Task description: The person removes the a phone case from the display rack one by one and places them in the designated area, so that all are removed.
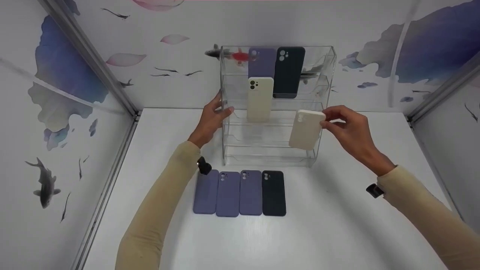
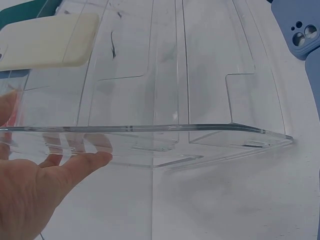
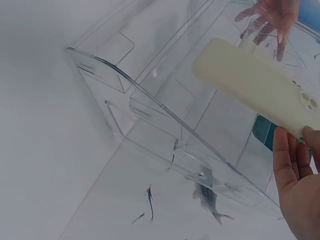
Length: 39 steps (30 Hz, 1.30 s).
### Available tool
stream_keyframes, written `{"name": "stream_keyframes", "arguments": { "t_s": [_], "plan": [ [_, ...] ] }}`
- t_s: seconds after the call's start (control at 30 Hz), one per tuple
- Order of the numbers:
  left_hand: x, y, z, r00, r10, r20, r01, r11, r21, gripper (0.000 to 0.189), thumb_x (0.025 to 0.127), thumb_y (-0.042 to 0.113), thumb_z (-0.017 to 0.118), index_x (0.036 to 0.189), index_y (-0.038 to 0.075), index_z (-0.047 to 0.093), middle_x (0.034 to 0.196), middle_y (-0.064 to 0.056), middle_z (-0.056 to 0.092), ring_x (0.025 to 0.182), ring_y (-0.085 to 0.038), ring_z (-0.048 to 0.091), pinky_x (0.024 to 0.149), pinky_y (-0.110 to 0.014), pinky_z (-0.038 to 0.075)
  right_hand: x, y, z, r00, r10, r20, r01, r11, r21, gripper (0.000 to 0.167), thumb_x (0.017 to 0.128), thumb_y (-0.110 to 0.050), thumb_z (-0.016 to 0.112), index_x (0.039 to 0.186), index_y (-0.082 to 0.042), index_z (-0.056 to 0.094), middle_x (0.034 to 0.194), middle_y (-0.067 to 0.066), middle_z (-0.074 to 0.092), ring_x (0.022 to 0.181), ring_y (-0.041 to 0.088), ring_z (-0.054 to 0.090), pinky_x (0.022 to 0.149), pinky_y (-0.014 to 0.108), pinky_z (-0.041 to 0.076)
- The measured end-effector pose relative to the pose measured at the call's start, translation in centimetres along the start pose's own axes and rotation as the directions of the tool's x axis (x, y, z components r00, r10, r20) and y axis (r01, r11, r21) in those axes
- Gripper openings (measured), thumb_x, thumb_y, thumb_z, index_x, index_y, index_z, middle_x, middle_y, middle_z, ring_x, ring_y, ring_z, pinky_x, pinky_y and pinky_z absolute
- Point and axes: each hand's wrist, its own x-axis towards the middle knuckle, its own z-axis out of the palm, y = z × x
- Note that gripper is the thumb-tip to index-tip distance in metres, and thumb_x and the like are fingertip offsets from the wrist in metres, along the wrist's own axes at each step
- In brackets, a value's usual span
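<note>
A clear acrylic rack [image 1: 270,159] with several tiers stands on the table by the back wall. My left hand [image 1: 210,122] holds its left side, with fingers partly behind the clear panel. Between thumb and fingers, my right hand [image 1: 350,129] pinches a cream phone case [image 1: 305,131] by its upper right edge. That case is tilted in front of the rack's right part. Another cream phone case [image 1: 260,101] stands in a middle tier. Above it, a purple phone case [image 1: 261,62] and a dark green phone case [image 1: 288,71] stand in the top tier.
In front of the rack a row lies flat on the table: a purple case [image 1: 205,193], a second purple case [image 1: 228,195], a third purple case [image 1: 251,193] and a dark case [image 1: 274,193]. Printed walls [image 1: 180,82] enclose the white table [image 1: 337,225] at the back and sides.
</note>
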Motion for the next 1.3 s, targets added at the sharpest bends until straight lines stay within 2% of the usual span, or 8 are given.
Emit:
{"name": "stream_keyframes", "arguments": {
  "t_s": [0.27, 0.8, 1.0, 1.3],
  "plan": [
    [0.2, 0.0, 0.1, 1.000, -0.029, -0.004, 0.029, 1.000, -0.003, 0.088, 0.110, 0.032, 0.072, 0.179, 0.029, 0.017, 0.173, -0.016, 0.037, 0.154, -0.029, 0.048, 0.120, -0.061, 0.044, -0.8, 0.6, -0.3, 1.000, 0.010, -0.009, -0.010, 1.000, 0.011, 0.033, 0.097, 0.007, 0.080, 0.129, 0.000, 0.075, 0.121, 0.014, 0.076, 0.105, 0.008, 0.069, 0.091, 0.011, 0.055],
    [0.2, 0.0, 0.1, 1.000, -0.023, -0.009, 0.023, 1.000, 0.012, 0.089, 0.110, 0.032, 0.073, 0.179, 0.028, 0.017, 0.175, -0.016, 0.036, 0.153, -0.030, 0.049, 0.119, -0.063, 0.045, -3.1, 2.4, -0.1, 0.996, 0.090, 0.008, -0.090, 0.996, -0.007, 0.032, 0.097, 0.006, 0.081, 0.128, 0.000, 0.075, 0.121, 0.013, 0.075, 0.105, 0.005, 0.068, 0.090, 0.009, 0.054],
    [0.1, 0.0, 0.1, 1.000, -0.030, -0.006, 0.030, 1.000, 0.009, 0.088, 0.110, 0.032, 0.073, 0.179, 0.030, 0.017, 0.176, -0.017, 0.033, 0.156, -0.031, 0.047, 0.120, -0.064, 0.044, -3.8, 2.9, 0.3, 0.996, 0.092, 0.013, -0.092, 0.996, 0.016, 0.032, 0.096, 0.008, 0.081, 0.126, 0.001, 0.075, 0.119, 0.014, 0.076, 0.105, 0.007, 0.069, 0.090, 0.010, 0.055],
    [0.1, 0.1, 0.1, 1.000, -0.020, -0.009, 0.020, 1.000, 0.010, 0.087, 0.110, 0.031, 0.072, 0.178, 0.031, 0.018, 0.173, -0.015, 0.038, 0.155, -0.030, 0.047, 0.120, -0.064, 0.044, -5.2, 3.7, 0.9, 0.994, 0.103, 0.043, -0.105, 0.994, 0.040, 0.031, 0.096, 0.009, 0.081, 0.125, 0.002, 0.075, 0.118, 0.016, 0.076, 0.103, 0.006, 0.071, 0.088, 0.011, 0.057]
  ]
}}
